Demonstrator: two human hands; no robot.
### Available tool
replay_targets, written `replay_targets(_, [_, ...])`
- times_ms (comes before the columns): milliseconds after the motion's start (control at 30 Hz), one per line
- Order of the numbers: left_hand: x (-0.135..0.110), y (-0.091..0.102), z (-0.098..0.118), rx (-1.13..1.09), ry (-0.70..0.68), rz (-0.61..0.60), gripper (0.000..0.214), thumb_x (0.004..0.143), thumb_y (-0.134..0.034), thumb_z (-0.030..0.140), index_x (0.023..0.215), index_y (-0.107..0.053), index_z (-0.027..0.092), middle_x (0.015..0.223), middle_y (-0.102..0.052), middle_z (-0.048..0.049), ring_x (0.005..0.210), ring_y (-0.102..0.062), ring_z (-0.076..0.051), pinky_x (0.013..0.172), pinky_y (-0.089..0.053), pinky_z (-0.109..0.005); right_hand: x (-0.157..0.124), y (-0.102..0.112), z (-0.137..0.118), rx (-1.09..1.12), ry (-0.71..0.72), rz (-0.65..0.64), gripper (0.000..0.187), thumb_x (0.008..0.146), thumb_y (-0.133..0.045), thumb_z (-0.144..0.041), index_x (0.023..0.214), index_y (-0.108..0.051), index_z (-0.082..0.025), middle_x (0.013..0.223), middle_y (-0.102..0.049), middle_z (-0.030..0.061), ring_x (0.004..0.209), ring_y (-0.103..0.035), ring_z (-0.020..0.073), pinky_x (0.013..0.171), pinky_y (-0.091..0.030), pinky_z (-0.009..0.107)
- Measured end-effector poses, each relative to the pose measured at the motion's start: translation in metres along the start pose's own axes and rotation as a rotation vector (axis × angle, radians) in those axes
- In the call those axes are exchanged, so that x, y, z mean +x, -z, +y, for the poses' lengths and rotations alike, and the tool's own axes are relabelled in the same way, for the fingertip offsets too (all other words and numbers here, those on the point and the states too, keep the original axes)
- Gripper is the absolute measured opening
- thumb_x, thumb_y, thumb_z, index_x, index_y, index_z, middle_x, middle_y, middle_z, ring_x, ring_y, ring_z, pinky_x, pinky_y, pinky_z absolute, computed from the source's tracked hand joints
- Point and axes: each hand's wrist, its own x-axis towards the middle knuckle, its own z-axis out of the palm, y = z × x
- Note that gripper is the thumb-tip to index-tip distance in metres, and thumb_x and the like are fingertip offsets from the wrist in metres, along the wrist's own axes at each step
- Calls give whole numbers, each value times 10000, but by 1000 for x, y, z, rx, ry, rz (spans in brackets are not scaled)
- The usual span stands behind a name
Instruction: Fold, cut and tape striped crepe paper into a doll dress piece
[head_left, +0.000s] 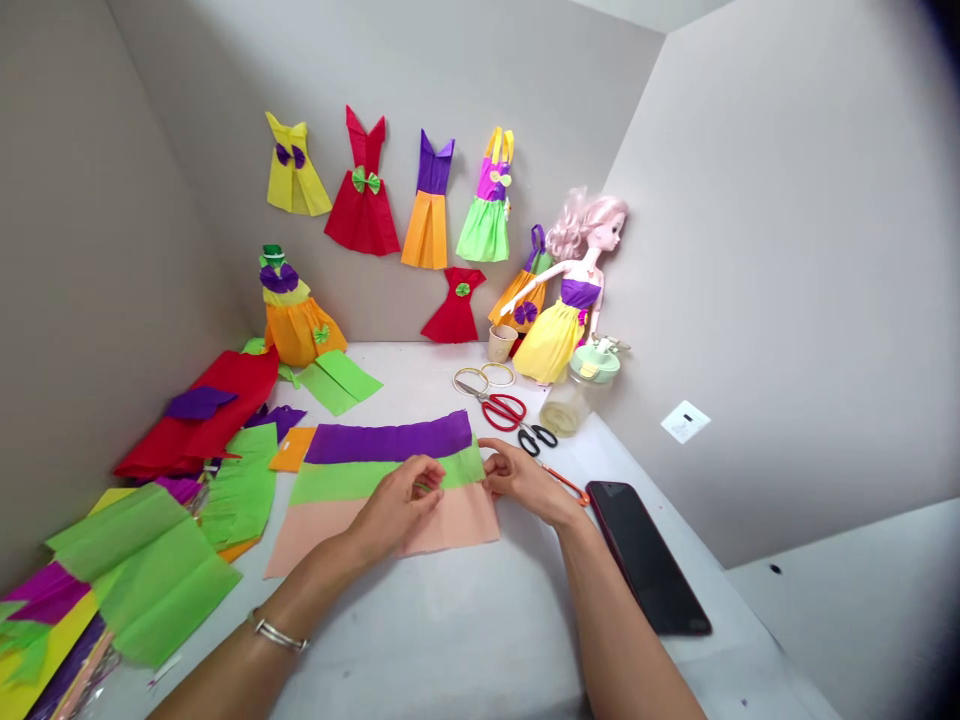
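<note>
Three strips of crepe paper lie side by side in front of me: a purple strip [390, 440] at the far side, a green strip [330, 482] in the middle and a peach strip [450, 520] nearest. My left hand [401, 500] is over the green and peach strips with its fingers curled toward the thumb. Whatever sits between those fingertips is too small to make out. At the right end, my right hand [517, 480] pinches the edge of the green strip, which lifts slightly there.
Loose crepe paper [165, 570] piles up at left. Right of the strips are red-handled scissors [504, 410], black-handled scissors [538, 438], an orange-handled tool [566, 483], a phone [649, 555] and a lidded jar [566, 405]. Behind stands a doll [577, 290]; paper dresses [364, 210] hang on the wall.
</note>
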Motion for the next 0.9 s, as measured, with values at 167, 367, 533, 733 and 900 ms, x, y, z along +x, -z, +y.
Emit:
replay_targets(167, [16,-22,5,-33,46,-59,134,804,-589,281,904,-522,223,934,-569,-14,780,-599,-160,669,-483,-275,2,-1,1,20,1,12,544,701,-639,-199,1233,-525,-182,743,-553,-40,674,-514,129,636,-436,265])
replay_targets(367, [31,-31,11,-52,87,-54,213,812,-620,396,836,-506,217,867,-562,-4,739,-548,-169,652,-427,-285,4,-8,0,-12,-4,69,545,696,-611,-150,1233,-517,-158,719,-563,-53,631,-503,112,626,-394,253])
replay_targets(533, [37,-33,8,-126,137,-27,159,832,-570,353,833,-480,222,784,-546,14,687,-522,-158,609,-408,-266,6,-11,4,-51,2,104,516,743,-631,-204,1244,-517,-158,711,-567,-45,640,-508,121,627,-388,256])
replay_targets(733, [39,-33,-1,-252,179,-53,69,805,-528,257,841,-478,225,730,-531,28,632,-523,-141,581,-415,-256,6,-5,4,-120,-56,133,494,739,-613,-198,1227,-533,-208,729,-522,-45,631,-478,117,589,-372,239])
replay_targets(900, [40,-32,-5,-321,199,-76,64,815,-506,264,853,-472,226,708,-521,33,613,-527,-139,605,-443,-276,5,-1,6,-94,-98,155,524,752,-580,-185,1270,-515,-228,788,-537,-34,598,-473,105,550,-372,235])
